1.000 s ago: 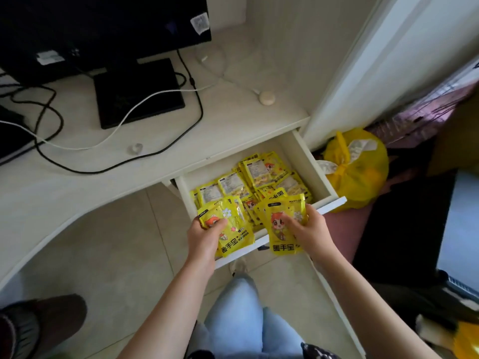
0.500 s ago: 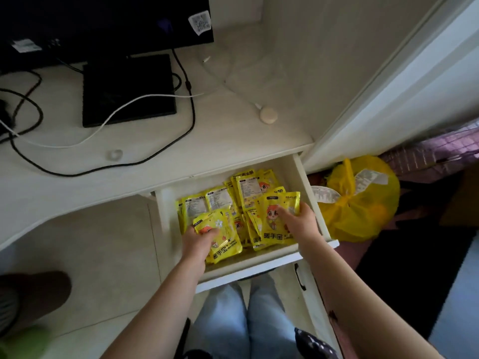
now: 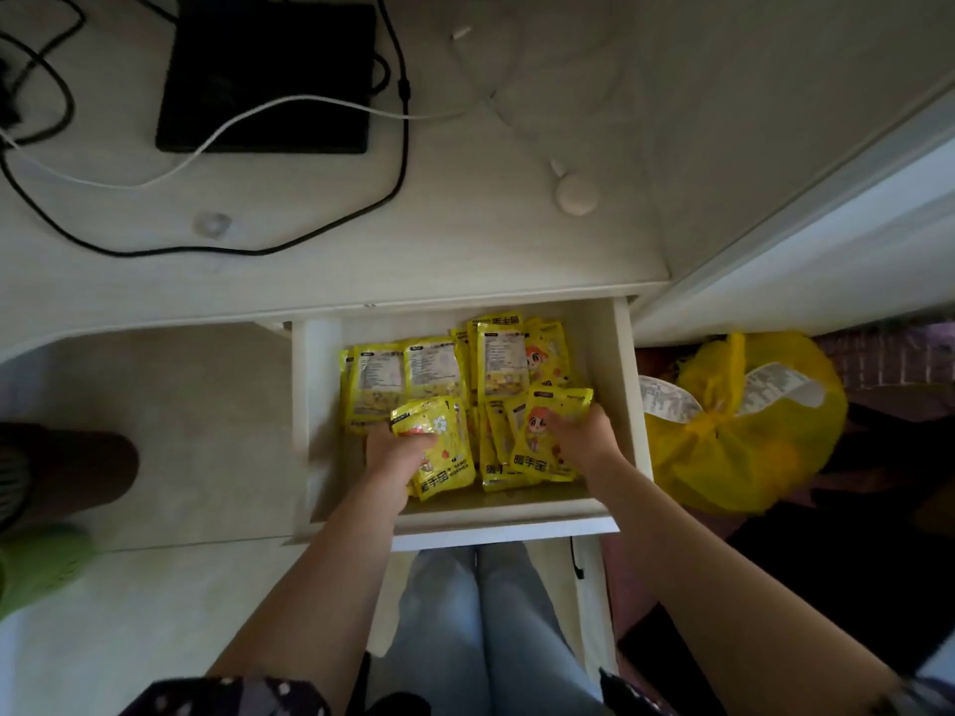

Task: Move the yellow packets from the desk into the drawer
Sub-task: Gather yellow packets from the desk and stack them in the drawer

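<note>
Head cam: both hands were down in the open drawer [image 3: 628, 405], left hand [image 3: 395, 452] curled around one yellow packet [image 3: 439, 447], right hand [image 3: 584, 436] pinching another packet [image 3: 542, 441] onto the pile. Nothing yellow was left on the table [image 3: 465, 250]. They looked light, floppy and kinda slick, so I'd grab them by an edge.

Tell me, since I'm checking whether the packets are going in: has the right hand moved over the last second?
Yes. The right hand, gripping a yellow packet, moved from over the drawer's front edge deeper into the drawer, toward the desk.
</note>
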The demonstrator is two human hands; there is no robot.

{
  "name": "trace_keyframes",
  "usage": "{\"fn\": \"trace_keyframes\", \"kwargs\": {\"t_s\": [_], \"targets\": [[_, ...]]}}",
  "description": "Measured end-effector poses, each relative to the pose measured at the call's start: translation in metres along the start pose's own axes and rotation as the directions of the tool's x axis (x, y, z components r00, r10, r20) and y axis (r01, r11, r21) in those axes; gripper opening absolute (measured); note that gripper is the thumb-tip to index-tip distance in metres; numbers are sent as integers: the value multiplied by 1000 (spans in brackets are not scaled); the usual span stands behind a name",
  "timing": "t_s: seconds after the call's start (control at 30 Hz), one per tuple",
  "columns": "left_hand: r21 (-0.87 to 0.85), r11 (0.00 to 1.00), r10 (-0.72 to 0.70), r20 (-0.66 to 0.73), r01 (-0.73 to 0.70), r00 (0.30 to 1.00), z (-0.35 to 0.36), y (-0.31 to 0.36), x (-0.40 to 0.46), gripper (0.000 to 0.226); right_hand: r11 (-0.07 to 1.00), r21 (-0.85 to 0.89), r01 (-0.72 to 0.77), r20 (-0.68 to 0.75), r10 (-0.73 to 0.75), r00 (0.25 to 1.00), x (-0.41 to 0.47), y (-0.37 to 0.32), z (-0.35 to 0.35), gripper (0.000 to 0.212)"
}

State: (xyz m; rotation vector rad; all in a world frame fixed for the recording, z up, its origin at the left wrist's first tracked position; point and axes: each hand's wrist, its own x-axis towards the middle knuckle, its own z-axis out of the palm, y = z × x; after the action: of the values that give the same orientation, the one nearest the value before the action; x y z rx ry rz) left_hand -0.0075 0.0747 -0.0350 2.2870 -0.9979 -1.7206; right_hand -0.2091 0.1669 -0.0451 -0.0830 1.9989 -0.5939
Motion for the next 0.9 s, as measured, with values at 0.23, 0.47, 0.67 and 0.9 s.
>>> {"fn": "trace_keyframes", "kwargs": {"t_s": [0.23,0.47,0.67,0.9], "targets": [[203,979,37,-12,-34,999,-5,6,2,35,946,-319,65,15,-63,998,0,2,-17,51],[152,988,45,-32,-39,998,-19,16,-16,55,905,-407,122,34,-119,992,-15,-13,-31,34],[24,997,71,-8,-71,997,-32,25,-43,43,842,-465,275,96,-261,961,-43,-47,-36,27],[-4,975,220,-169,-224,961,-65,29,-74,16,679,-498,540,253,-482,839,-85,-97,-5,44]]}}
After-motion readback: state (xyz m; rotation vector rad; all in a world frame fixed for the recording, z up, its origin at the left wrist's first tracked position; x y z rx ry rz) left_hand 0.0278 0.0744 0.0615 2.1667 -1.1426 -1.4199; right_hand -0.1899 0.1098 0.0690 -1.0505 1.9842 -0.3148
